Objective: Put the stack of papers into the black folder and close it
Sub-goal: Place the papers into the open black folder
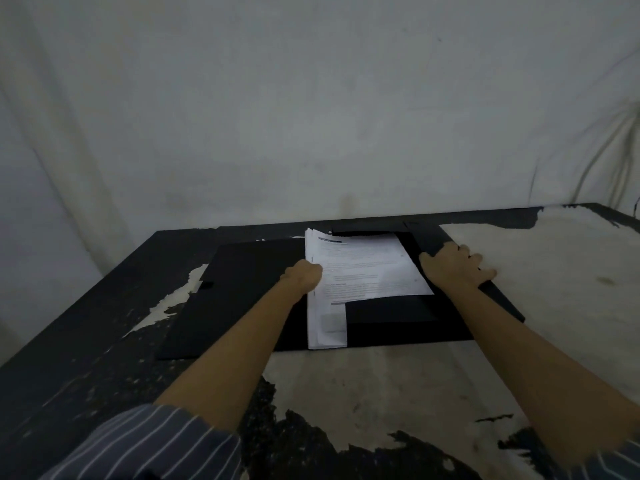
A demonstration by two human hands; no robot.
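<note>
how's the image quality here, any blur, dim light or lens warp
Head view: dim, flat light with no glare, so the black folder nearly merges with the dark table; print on the papers is too soft to read; the left hand and right hand look slightly smeared; wide-angle warp bends the table edges.

The scene is dim, with flat and soft light and no clear source. The white wall (pixel 311 116) looks grey and grainy. Shadows are weak. The papers (pixel 363 268) are the brightest part, but their print is too blurred to read. Straight edges bend near the frame borders, from the wide lens.
</note>
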